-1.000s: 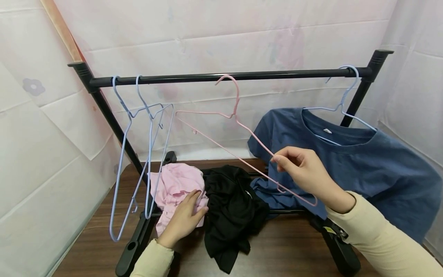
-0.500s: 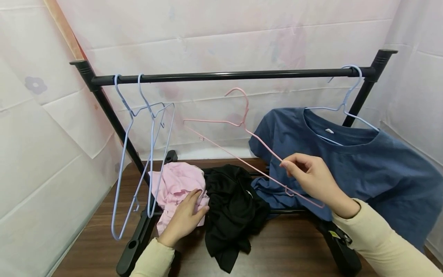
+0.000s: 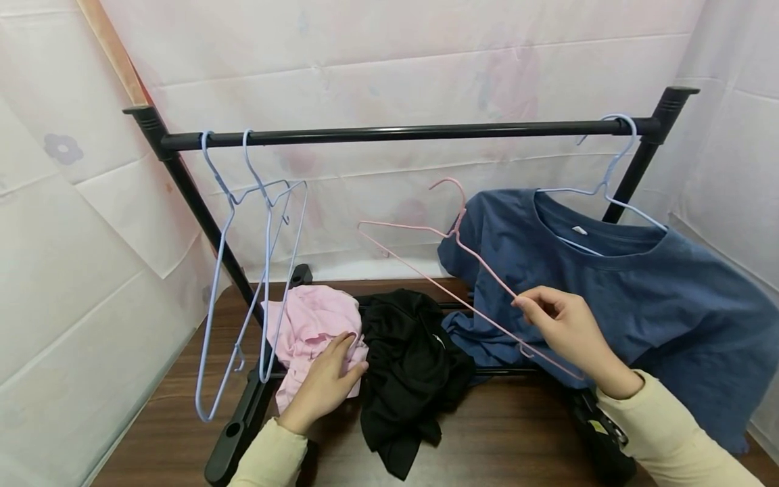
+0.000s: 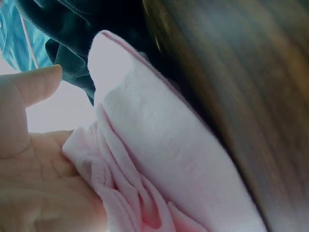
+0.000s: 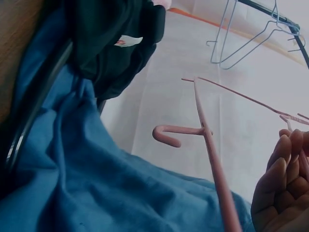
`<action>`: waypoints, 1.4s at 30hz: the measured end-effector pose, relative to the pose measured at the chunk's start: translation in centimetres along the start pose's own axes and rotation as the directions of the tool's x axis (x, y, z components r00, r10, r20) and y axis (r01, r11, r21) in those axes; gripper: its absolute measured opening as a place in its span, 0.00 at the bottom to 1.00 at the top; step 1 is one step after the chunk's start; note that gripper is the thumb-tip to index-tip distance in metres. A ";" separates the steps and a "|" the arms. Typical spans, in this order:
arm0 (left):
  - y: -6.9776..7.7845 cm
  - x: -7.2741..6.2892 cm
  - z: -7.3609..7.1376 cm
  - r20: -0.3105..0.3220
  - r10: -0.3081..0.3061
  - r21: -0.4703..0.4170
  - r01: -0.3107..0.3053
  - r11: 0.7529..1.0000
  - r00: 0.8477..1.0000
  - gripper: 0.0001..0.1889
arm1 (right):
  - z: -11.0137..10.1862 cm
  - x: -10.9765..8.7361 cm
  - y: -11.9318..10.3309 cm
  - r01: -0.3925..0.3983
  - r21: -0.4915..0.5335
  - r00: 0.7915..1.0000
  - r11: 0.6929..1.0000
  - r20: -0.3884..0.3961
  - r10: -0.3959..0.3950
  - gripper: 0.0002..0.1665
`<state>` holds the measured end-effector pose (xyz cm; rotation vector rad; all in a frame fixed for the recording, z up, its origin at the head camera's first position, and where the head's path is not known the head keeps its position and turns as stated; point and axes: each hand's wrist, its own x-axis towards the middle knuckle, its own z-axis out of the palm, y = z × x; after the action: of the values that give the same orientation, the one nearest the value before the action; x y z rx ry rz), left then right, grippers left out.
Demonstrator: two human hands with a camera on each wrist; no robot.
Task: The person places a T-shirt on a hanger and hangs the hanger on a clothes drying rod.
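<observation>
My right hand (image 3: 566,331) pinches one sloping arm of a pink wire hanger (image 3: 460,215) between thumb and fingertips. Tilted, with its hook up to the left, the hanger is held in front of the rack, off the rail. In the right wrist view, its lower bar and a small side hook show up close. My left hand (image 3: 328,382) rests on a crumpled pink garment (image 3: 313,314), thumb spread from the fingers. The left wrist view has the fingertips hidden by the pink cloth (image 4: 159,130). Beside it lies a bunched black garment (image 3: 408,365).
Two blue hangers (image 3: 228,197) hang at the left end of the black rail (image 3: 389,133). A blue T-shirt (image 3: 645,291) hangs on another blue hanger at the right end. The rack's feet (image 3: 234,433) stand on a brown wooden table (image 3: 487,433).
My right hand has moved right and down with the pink hanger, whose hook has dropped from rail height to well below it. My left hand stays on the pink garment.
</observation>
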<state>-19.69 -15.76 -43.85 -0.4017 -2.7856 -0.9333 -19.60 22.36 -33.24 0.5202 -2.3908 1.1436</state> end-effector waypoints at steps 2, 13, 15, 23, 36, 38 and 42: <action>0.0 0.0 0.0 -0.001 0.000 0.000 0.000 1.000 1.000 0.30 | 0.0 -0.2 0.2 -0.002 -0.006 1.000 1.000 -0.003 0.002 0.06; -0.1 0.0 0.0 -0.002 -0.009 -0.007 0.009 1.000 1.000 0.32 | 0.0 -1.4 1.1 0.003 -0.015 0.999 1.000 -0.049 -0.003 0.05; -0.1 0.0 0.0 0.003 -0.015 -0.012 0.015 1.000 1.000 0.31 | 0.0 -1.7 1.3 0.000 -0.018 0.998 1.000 -0.059 -0.001 0.05; 0.3 0.3 -0.5 -0.008 -0.036 -0.057 0.035 0.998 0.999 0.29 | -0.2 -2.3 2.1 0.004 -0.031 0.996 1.000 -0.093 -0.007 0.05; 1.6 2.1 -1.3 -0.152 0.174 -0.039 -0.181 0.983 0.973 0.26 | -0.8 -3.0 2.8 -0.042 -0.046 0.994 0.998 -0.101 0.037 0.05; 2.0 2.6 -1.3 -0.166 0.202 -0.039 -0.212 0.977 0.965 0.25 | -0.8 -3.1 3.0 -0.046 -0.049 0.994 0.998 -0.105 0.040 0.05; 2.9 3.9 -1.3 -0.176 0.241 -0.049 -0.253 0.966 0.955 0.24 | -0.9 -3.3 3.2 -0.050 -0.050 0.993 0.997 -0.112 0.044 0.05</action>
<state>-22.39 -13.54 -40.17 -0.6343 -2.4846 -0.9599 -18.29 25.45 -36.51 0.3743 -2.3418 1.0965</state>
